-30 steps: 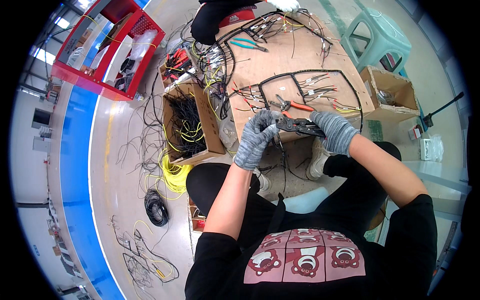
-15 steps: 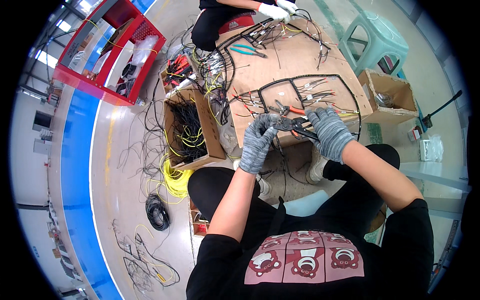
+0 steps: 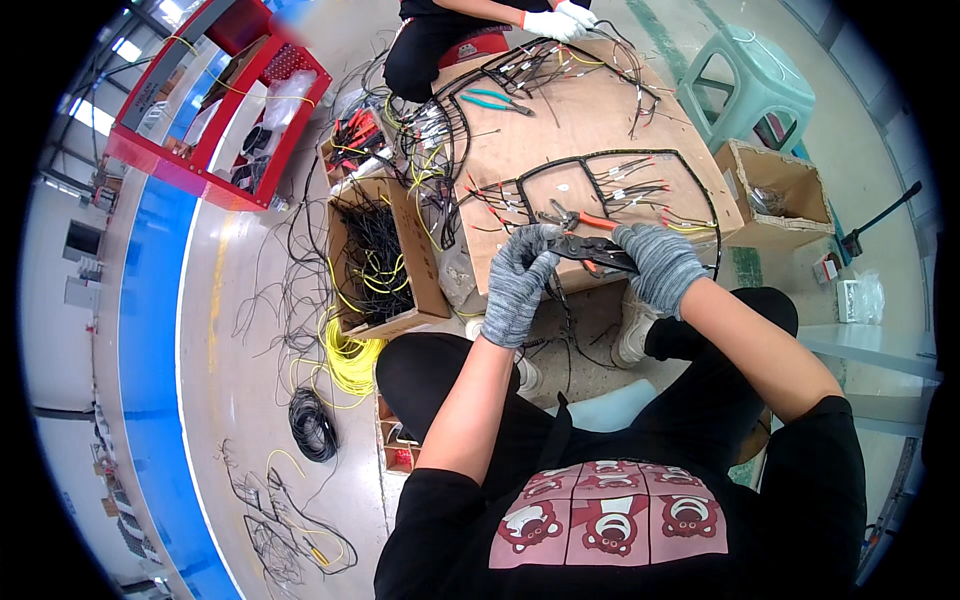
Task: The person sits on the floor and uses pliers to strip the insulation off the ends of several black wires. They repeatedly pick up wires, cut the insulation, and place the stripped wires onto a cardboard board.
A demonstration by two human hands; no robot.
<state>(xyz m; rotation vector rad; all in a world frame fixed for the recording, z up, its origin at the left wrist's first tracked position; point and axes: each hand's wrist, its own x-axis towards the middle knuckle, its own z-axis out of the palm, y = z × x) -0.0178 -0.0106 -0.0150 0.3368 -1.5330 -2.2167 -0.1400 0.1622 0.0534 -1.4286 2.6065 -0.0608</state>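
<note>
In the middle of the frame, the left hand in a grey knit glove [image 3: 516, 283] is curling tight around a bunch of thin black wires [image 3: 556, 310]. Just to its right, the right hand in a grey knit glove [image 3: 660, 265] is gripping a black crimping tool with orange handles [image 3: 592, 252]. Both are hovering over the near edge of a flat brown wooden board [image 3: 560, 120], where a black wire loop [image 3: 640, 175] is lying. Left of centre, an open brown cardboard box full of black wires [image 3: 375, 255] is sitting on the floor. At the right, another open brown cardboard box [image 3: 775, 190] is standing below a pale green plastic stool [image 3: 750, 75]. At the upper left, a red metal rack [image 3: 230, 110] is holding clear plastic bags. At the top, another person's white-gloved hands [image 3: 560, 18] are touching wires.
</note>
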